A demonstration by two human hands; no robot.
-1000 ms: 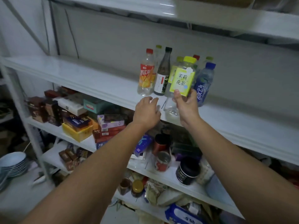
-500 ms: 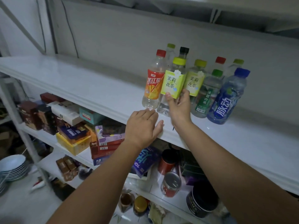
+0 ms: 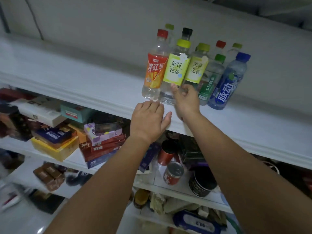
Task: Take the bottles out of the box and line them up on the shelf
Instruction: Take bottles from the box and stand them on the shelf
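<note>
A clear jasmine-tea bottle [image 3: 175, 70] with a yellow-green label and cap stands on the white shelf [image 3: 87, 86], between a red-capped orange iced-tea bottle [image 3: 154, 71] and a second jasmine-tea bottle [image 3: 196, 69]. My right hand [image 3: 184, 100] is at its base, thumb up against the lower label and fingers loosely curled in front, not wrapped round it. My left hand [image 3: 149, 120] rests flat on the shelf's front edge just below the orange bottle. A green-labelled water bottle [image 3: 209, 81] and a blue-capped bottle [image 3: 228, 83] continue the front row to the right. The box is out of view.
Behind the front row stand several more bottles, among them a black-capped one [image 3: 187, 32] and a red-capped one [image 3: 220, 44]. The wall is close behind. Lower shelves hold stacked cartons [image 3: 103, 142], red tins [image 3: 173, 173] and a black tub [image 3: 201, 184].
My right hand brought the jasmine-tea bottle down onto the shelf beside the orange bottle and loosened its grip. My left hand settled onto the shelf edge.
</note>
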